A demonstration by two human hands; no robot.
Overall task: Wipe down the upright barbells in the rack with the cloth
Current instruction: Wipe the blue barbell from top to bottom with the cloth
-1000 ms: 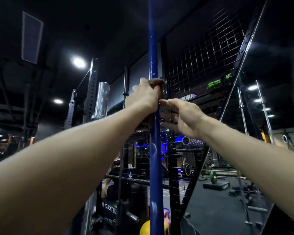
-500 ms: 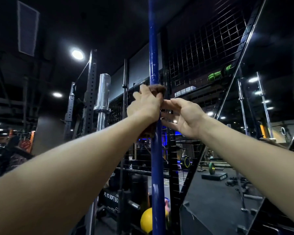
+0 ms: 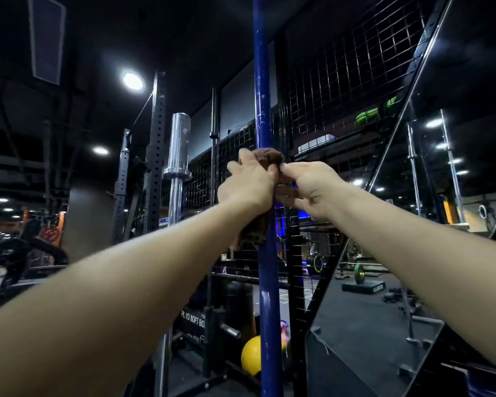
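Dim gym — upright barbells (image 3: 177, 156), squat rack (image 3: 157, 144), weight plate (image 3: 358, 273), yellow ball (image 3: 251, 355)

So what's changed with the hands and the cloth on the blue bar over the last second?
The right hand went from open fingers beside the blue barbell to pinching the brown cloth at the left hand's fingertips. Both hands sit lower in the view, though the camera also tilted, so real travel along the bar is unclear. The left hand stays wrapped around cloth and bar.
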